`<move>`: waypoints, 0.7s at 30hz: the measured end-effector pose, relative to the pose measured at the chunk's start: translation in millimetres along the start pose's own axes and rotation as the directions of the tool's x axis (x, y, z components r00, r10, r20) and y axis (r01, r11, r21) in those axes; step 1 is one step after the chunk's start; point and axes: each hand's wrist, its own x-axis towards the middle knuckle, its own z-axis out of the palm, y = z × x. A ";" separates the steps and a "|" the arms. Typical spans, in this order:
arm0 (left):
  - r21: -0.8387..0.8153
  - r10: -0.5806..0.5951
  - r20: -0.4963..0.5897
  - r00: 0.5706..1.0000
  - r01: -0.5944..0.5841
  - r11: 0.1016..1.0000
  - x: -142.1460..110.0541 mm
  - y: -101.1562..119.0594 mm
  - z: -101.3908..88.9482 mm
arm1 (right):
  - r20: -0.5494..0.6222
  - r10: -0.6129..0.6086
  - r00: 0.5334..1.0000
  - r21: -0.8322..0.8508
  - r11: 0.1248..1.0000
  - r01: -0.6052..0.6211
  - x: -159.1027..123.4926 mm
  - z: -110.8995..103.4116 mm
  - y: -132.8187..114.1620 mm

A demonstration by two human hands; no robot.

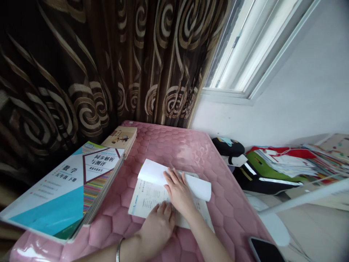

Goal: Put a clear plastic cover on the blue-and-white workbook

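Observation:
A booklet with printed pages lies on the pink padded table cover. Across its upper part runs a blank white sheet, folded over or laid along the far edge; I cannot tell which. My right hand presses on this sheet with fingers stretched out and slightly apart. Nearer to me, my left hand, with a silver bracelet at the wrist, rests on the booklet's lower part. Its fingers lie close together on the page, and the thumb is mostly hidden.
A stack of workbooks stands at left, with tan booklets behind it. A phone lies at the front right, near a white stand. Bags and papers are piled beyond. A patterned curtain hangs behind.

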 end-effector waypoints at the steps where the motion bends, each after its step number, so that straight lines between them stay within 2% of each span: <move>1: 0.042 0.032 0.006 0.999 -0.033 0.999 1.5 -1.4 1.7 | 0.013 0.000 1.000 0.003 1.000 0.000 3.2 -3.4 -0.6; 5: 0.174 0.145 0.022 0.989 -0.147 0.974 6.1 -2.9 2.6 | 0.038 -0.019 0.999 0.007 1.000 0.019 21.6 -17.5 -3.4; 9: 0.260 0.236 0.046 0.971 -0.240 0.935 7.2 -1.3 -4.3 | 0.056 -0.019 0.998 0.008 1.000 0.019 41.1 -26.8 -11.0; 13: 0.273 0.224 0.007 0.975 -0.218 0.937 -5.0 7.1 -5.4 | 0.122 0.037 0.992 -0.009 0.999 -0.036 49.1 -29.5 -22.5; 15: 0.295 0.245 -0.047 0.968 -0.221 0.930 -17.8 16.1 5.5 | 0.147 0.070 0.987 -0.011 0.998 -0.069 47.6 -28.5 -28.0; 18: 0.328 0.307 -0.105 0.946 -0.259 0.909 -37.4 29.5 32.6 | 0.170 0.101 0.980 -0.009 0.995 -0.101 41.9 -23.9 -34.3; 21: 0.257 0.240 -0.131 0.962 -0.201 0.945 -49.8 35.3 55.6 | 0.204 0.118 0.972 -0.004 0.993 -0.120 35.1 -14.8 -36.8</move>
